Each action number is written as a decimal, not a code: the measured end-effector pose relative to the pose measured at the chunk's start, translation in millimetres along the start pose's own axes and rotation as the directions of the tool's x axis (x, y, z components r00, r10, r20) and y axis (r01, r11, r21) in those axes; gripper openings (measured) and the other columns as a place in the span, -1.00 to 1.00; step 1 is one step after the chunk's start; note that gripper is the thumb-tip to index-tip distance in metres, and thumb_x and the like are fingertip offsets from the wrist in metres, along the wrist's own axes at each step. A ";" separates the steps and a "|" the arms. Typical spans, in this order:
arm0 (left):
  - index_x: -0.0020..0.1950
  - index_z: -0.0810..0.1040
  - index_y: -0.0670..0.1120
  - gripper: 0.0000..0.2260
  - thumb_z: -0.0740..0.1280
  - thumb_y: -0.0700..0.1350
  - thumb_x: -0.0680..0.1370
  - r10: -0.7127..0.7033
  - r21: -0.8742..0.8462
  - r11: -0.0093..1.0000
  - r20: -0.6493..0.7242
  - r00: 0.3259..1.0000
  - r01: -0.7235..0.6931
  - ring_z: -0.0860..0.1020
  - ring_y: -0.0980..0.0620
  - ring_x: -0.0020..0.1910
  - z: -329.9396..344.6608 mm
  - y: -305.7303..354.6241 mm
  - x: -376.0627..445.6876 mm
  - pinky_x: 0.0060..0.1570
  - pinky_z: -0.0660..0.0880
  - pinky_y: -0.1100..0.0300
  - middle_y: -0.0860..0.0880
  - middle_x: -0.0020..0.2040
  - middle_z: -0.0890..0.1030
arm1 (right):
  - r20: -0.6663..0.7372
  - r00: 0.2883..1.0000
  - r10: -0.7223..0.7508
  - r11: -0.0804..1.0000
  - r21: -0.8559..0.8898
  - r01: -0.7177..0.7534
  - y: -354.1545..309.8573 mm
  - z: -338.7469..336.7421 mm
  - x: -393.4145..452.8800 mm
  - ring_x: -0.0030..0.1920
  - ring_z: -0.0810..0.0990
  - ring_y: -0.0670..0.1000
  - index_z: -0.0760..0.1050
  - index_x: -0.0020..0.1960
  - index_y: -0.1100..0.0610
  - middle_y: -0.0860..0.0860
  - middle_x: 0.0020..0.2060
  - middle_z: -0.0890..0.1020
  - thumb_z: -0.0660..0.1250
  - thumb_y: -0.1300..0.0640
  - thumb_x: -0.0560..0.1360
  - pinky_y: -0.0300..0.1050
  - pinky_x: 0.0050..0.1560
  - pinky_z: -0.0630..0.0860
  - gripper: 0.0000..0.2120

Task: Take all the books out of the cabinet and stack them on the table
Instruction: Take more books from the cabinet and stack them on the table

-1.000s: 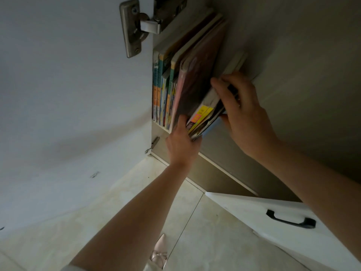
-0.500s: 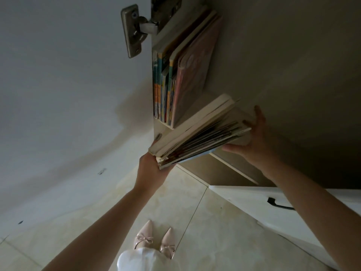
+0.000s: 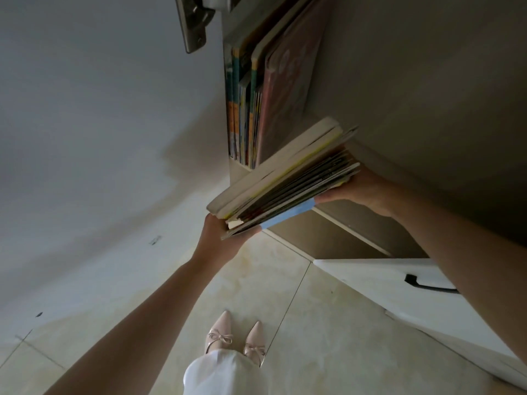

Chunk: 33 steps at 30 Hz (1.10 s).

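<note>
A person in pale pink pointed shoes (image 3: 235, 339) with small bows stands on a cream tiled floor (image 3: 313, 323), a fold of white garment (image 3: 225, 374) showing at the lower edge of the view. Both bare arms reach up and forward.

Between the hands, a bundle of books (image 3: 285, 181) is held flat and tilted, clear of the shelf and just in front of the open cabinet (image 3: 399, 95). The left hand (image 3: 219, 238) grips the bundle's near corner, its fingers curled under the lowest cover. The right hand (image 3: 359, 192) supports the far end from below, palm up, fingers hidden beneath the books, so how far they curl cannot be told. The bundle is a mix: thick cream-edged volumes on top, one with a yellow stripe along its edge, then a fan of thin dark booklets, and a light-blue spine at the bottom.

Beyond the bundle, more books (image 3: 256, 109) stand upright on the cabinet shelf, packed at its left end: thin spines in orange, teal and yellow, with a large pinkish cover facing right. The shelf interior to their right is dim, plain and beige.

An open white door (image 3: 99, 124) fills the left of the view, its metal hinge (image 3: 196, 24) at the top. At lower right, a white drawer front (image 3: 399, 289) carries a black handle (image 3: 427, 283), partly behind the right forearm.
</note>
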<state>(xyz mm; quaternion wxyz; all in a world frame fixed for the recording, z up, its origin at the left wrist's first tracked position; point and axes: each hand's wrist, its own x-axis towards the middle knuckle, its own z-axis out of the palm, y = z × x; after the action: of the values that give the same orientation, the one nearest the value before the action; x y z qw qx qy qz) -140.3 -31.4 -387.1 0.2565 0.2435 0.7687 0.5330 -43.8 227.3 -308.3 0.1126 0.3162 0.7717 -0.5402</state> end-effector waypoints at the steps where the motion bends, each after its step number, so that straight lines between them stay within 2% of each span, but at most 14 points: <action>1: 0.16 0.59 -0.02 -0.56 0.54 -0.02 0.30 -0.011 0.011 1.000 -0.005 1.000 0.011 0.60 0.21 0.04 -0.5 1.7 0.7 0.08 0.57 0.17 0.17 0.02 0.64 | 0.001 1.000 -0.003 1.000 0.021 0.003 1.6 -0.8 -0.3 0.13 0.58 -0.09 0.47 0.22 0.07 -0.02 0.07 0.62 0.56 0.37 0.26 -0.17 0.14 0.53 -0.40; 3: 0.15 0.61 -0.07 -0.47 0.48 0.11 0.23 -0.028 0.012 1.000 0.007 1.000 0.028 0.62 0.12 0.02 -2.5 5.7 2.9 0.05 0.59 0.03 0.08 0.02 0.66 | 0.034 0.999 0.010 0.996 0.090 -0.013 4.6 -3.7 -0.4 0.20 0.57 -0.03 0.46 0.28 0.12 0.05 0.15 0.62 0.59 0.30 0.23 -0.06 0.21 0.52 -0.34; 5: 0.19 0.57 -0.02 -0.40 0.50 0.14 0.19 -0.081 -0.015 0.996 0.059 0.995 0.082 0.63 0.05 0.06 -4.6 12.0 0.9 0.03 0.60 -0.06 0.03 0.08 0.67 | 0.087 0.996 0.026 0.986 0.163 -0.040 5.6 -6.0 -4.4 0.23 0.56 -0.01 0.43 0.32 0.15 0.06 0.19 0.61 0.60 0.25 0.21 -0.05 0.21 0.52 -0.28; 6: 0.21 0.56 0.00 -0.38 0.52 0.12 0.18 -0.098 -0.035 0.994 0.094 0.991 0.102 0.64 0.04 0.07 -6.2 15.0 -2.2 0.02 0.60 -0.10 0.03 0.10 0.67 | 0.110 0.994 0.029 0.979 0.195 -0.050 5.5 -6.7 -7.9 0.22 0.57 -0.01 0.44 0.29 0.15 0.04 0.16 0.63 0.58 0.26 0.23 -0.09 0.18 0.53 -0.33; 9: 0.20 0.55 -0.01 -0.37 0.57 0.02 0.15 -0.140 -0.119 0.979 0.193 0.971 0.165 0.65 0.01 0.08 -13.9 28.5 -11.6 0.04 0.59 -0.16 0.02 0.11 0.68 | 0.109 0.994 0.016 0.965 0.259 -0.044 2.2 -3.7 -29.8 0.05 0.66 -0.07 0.52 0.03 0.08 -0.08 -0.08 0.71 0.44 0.39 0.33 -0.26 -0.04 0.58 -0.65; 11: 0.20 0.56 -0.08 -0.38 0.60 -0.14 0.16 -0.164 -0.201 0.954 0.271 0.948 0.223 0.66 -0.02 0.07 -18.8 39.8 -17.8 0.03 0.61 -0.13 -0.01 0.10 0.69 | 0.094 0.995 0.019 0.951 0.304 -0.047 2.4 -0.1 -47.8 -0.02 0.69 -0.05 0.54 0.00 0.10 -0.07 -0.11 0.72 0.43 0.35 0.30 -0.26 -0.11 0.59 -0.69; 13: 0.20 0.55 -0.14 -0.40 0.56 -0.28 0.17 -0.184 -0.264 0.922 0.341 0.922 0.282 0.67 -0.05 0.04 -25.9 55.4 -24.4 -0.01 0.62 -0.04 -0.05 0.09 0.69 | 0.053 0.998 0.040 0.936 0.346 -0.056 -1.4 3.0 -66.9 0.00 0.69 0.01 0.55 0.08 0.17 -0.02 -0.06 0.72 0.50 0.27 0.23 -0.16 -0.08 0.62 -0.58; 17: 0.17 0.55 -0.08 -0.47 0.51 -0.30 0.22 -0.195 -0.285 0.888 0.477 0.857 0.360 0.67 -0.10 0.05 -45.7 91.5 -43.8 -0.01 0.62 0.01 -0.07 0.11 0.68 | 0.056 0.996 0.067 0.889 0.451 -0.085 -13.1 12.7 -115.9 -0.01 0.70 0.05 0.58 0.09 0.06 0.00 -0.02 0.72 0.54 0.12 0.23 -0.13 -0.16 0.63 -0.57; 20: 0.12 0.57 0.01 -0.52 0.46 -0.32 0.25 -0.203 -0.323 0.855 0.511 0.835 0.406 0.65 -0.16 0.07 -62.3 121.3 -72.3 0.01 0.62 -0.04 -0.09 0.12 0.68 | 0.069 0.993 0.095 0.835 0.538 -0.117 -29.8 23.8 -156.7 0.01 0.69 0.13 0.59 0.07 0.06 0.08 0.01 0.71 0.63 0.01 0.14 -0.07 -0.16 0.64 -0.47; 23: 0.18 0.54 -0.05 -0.50 0.44 -0.34 0.26 -0.222 -0.368 0.807 0.536 0.814 0.463 0.63 -0.23 0.09 -82.7 150.1 -106.7 0.06 0.58 -0.16 -0.15 0.15 0.65 | 0.090 0.992 0.089 0.786 0.605 -0.126 -54.9 33.5 -200.3 -0.06 0.71 0.07 0.57 0.08 0.09 0.07 -0.02 0.72 0.59 0.05 0.18 -0.12 -0.21 0.63 -0.50; 26: 0.19 0.55 -0.12 -0.44 0.48 -0.30 0.19 -0.266 -0.416 0.742 0.538 0.800 0.526 0.62 -0.27 0.08 -104.3 171.9 -133.8 0.04 0.58 -0.17 -0.20 0.15 0.65 | 0.104 0.991 0.085 0.777 0.616 -0.132 -81.1 44.4 -234.4 0.00 0.69 0.13 0.54 0.16 0.09 0.09 0.03 0.70 0.64 -0.05 0.10 -0.03 -0.14 0.65 -0.32; 30: 0.06 0.65 -0.03 -0.53 0.45 -0.22 0.15 -0.266 -0.480 0.695 0.520 0.812 0.535 0.66 -0.21 0.01 -135.0 208.1 -161.9 -0.08 0.61 -0.05 -0.18 0.09 0.67 | 0.095 0.994 0.046 0.762 0.640 -0.097 -114.7 56.8 -272.5 0.06 0.68 0.11 0.46 0.27 0.06 0.05 0.07 0.69 0.40 0.11 0.35 -0.05 -0.11 0.64 -0.51; 33: 0.11 0.63 -0.06 -0.51 0.44 -0.22 0.17 -0.248 -0.496 0.696 0.513 0.822 0.519 0.65 -0.22 0.02 -154.9 234.3 -174.7 -0.07 0.61 -0.06 -0.20 0.11 0.66 | 0.101 0.995 0.029 0.759 0.645 -0.087 -134.2 61.1 -290.8 0.05 0.68 0.12 0.48 0.25 0.04 0.06 0.07 0.69 0.51 0.00 0.28 -0.04 -0.11 0.64 -0.44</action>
<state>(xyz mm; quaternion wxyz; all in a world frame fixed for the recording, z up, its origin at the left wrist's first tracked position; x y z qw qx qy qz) -87.0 -178.7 -95.8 0.5833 0.0812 0.5144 0.6233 89.4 36.4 -80.0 0.0454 0.3362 0.5217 -0.7828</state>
